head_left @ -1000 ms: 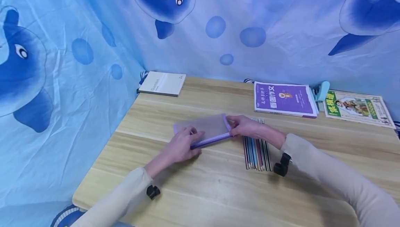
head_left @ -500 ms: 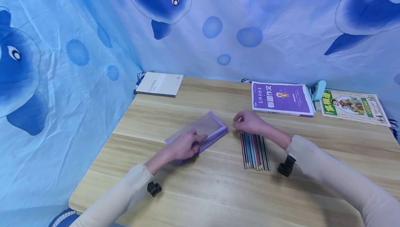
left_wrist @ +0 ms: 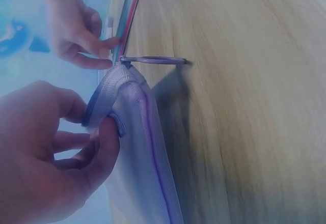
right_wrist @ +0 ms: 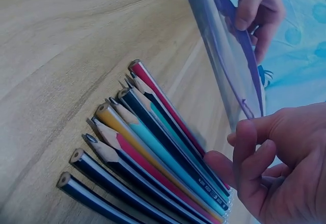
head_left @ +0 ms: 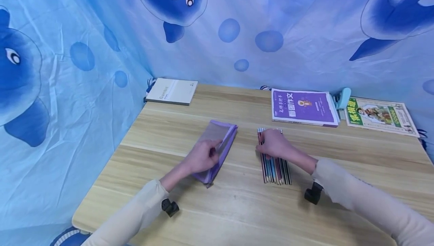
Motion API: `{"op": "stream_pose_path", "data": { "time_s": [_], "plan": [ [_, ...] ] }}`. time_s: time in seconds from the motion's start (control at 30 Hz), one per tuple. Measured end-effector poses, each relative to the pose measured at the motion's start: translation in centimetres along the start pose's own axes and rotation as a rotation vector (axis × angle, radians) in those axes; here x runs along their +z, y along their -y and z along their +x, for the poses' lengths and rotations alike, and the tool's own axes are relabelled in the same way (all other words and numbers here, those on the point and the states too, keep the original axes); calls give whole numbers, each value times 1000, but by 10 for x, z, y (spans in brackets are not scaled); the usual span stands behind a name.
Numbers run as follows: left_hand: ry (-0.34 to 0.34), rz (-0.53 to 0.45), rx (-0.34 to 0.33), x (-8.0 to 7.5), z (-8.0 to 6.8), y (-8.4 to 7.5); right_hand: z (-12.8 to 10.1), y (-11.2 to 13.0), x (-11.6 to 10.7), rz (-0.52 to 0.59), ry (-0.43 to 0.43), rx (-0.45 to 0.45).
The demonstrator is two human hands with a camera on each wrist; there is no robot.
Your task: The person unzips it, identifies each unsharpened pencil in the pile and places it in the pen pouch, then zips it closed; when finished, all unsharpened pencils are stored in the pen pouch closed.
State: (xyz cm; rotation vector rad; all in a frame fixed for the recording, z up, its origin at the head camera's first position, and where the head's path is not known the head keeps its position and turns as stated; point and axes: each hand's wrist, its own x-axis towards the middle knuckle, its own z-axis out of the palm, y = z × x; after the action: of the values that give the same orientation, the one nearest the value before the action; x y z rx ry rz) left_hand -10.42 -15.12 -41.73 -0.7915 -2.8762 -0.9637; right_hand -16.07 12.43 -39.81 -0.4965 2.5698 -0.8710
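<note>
My left hand [head_left: 203, 156] pinches the zippered edge of a translucent purple mesh pencil pouch [left_wrist: 137, 147]; its thumb and finger grip the fabric beside the zipper. A purple pull loop [left_wrist: 158, 60] sticks out from the zipper end. Over a side-by-side row of pencils [head_left: 275, 170] is my right hand [head_left: 274, 143], fingers loosely bent. One of its fingertips [right_wrist: 218, 164] lies right at the outer red pencil [right_wrist: 163, 102]. Black, teal, yellow and red pencils show in the right wrist view, some with sharpened tips and others with flat ends. The right hand covers the row's middle.
At the back left of the wooden table [head_left: 149, 208] lies a white notebook [head_left: 174, 90]. A purple book [head_left: 303, 106], a light-blue stapler-like object [head_left: 344, 98] and an illustrated green-and-cream booklet [head_left: 381, 116] are at the back right. A blue dolphin-print curtain [head_left: 203, 61] hangs behind the table.
The right hand has let go of the pouch and moved over the pencils. The pouch, still in the left hand, has swung round, its zippered edge now running more toward the person.
</note>
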Motion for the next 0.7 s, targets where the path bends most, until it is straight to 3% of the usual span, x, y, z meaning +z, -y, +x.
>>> {"op": "stream_pose_path", "data": {
  "time_s": [0.27,0.7],
  "plan": [
    [-29,-52,-34,3,1,-3,0,2,3,-108,-34,-1],
    [-36,-88,-57,6,0,-7,4,3,8,-96,-59,-35]
  ]
}}
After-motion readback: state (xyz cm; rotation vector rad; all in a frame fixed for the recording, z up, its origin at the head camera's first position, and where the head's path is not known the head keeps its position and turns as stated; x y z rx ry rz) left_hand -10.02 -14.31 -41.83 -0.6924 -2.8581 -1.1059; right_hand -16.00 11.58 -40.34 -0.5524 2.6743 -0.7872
